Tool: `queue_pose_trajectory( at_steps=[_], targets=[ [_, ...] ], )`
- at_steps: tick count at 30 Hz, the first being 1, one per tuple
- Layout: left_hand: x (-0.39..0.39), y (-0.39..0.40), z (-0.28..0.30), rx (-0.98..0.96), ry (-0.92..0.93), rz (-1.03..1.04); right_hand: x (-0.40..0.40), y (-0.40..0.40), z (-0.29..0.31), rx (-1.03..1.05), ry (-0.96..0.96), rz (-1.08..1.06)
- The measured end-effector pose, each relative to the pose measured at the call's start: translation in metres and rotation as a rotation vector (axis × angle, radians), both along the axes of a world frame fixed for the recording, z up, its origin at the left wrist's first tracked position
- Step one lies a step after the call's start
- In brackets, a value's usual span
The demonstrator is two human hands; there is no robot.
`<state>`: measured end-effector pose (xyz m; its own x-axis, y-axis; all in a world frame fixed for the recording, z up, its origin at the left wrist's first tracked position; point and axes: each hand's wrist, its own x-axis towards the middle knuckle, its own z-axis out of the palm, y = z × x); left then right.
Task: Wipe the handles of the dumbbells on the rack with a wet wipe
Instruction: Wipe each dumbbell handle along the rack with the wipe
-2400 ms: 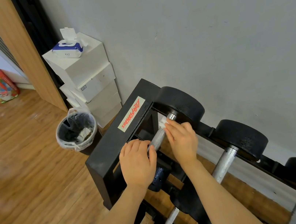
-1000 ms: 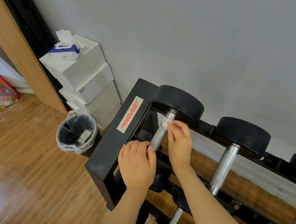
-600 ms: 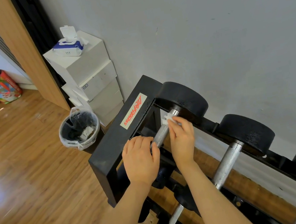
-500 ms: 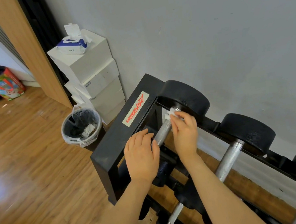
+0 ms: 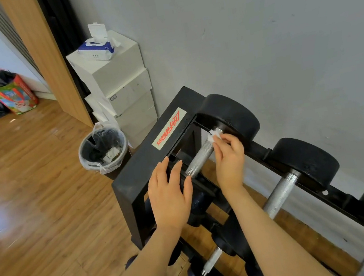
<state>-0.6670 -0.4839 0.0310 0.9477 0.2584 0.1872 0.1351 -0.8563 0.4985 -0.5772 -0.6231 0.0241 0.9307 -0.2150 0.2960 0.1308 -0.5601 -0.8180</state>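
Right hand is pinching a small white wet wipe against the far end of the dumbbell handle, mid-frame on the top tier of the black rack. That handle's long axis runs diagonally, lower left up to the upper right, into the black weight head. Left hand lies flat, fingers relaxed, gripping nothing, over the handle's near end.

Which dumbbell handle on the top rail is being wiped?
The leftmost handle, beside the rack's end frame: the right hand pinches a wet wipe on it; the others are untouched.
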Motion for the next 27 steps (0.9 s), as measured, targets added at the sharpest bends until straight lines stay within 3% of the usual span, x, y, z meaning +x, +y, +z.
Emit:
queue_pose_trajectory(
  at_steps=[3, 6, 16, 23, 27],
  targets=[
    [0.002, -0.001, -0.002, 0.006, -0.011, 0.004, -0.010, 0.008, -0.008, 0.188, 0.052, 0.001],
    [0.002, 0.000, -0.004, 0.016, -0.033, 0.002, -0.006, 0.010, -0.009, 0.235, 0.047, -0.029],
    [0.003, 0.001, -0.004, 0.004, -0.014, 0.014, -0.014, 0.020, -0.017, 0.036, -0.060, -0.046],
    [0.002, 0.001, -0.002, -0.001, -0.006, 0.005, 0.003, 0.009, -0.005, 0.045, -0.047, -0.072],
    [0.002, 0.001, -0.001, -0.003, -0.010, 0.002, -0.012, 0.013, -0.014, -0.121, -0.053, 0.039]
  ],
)
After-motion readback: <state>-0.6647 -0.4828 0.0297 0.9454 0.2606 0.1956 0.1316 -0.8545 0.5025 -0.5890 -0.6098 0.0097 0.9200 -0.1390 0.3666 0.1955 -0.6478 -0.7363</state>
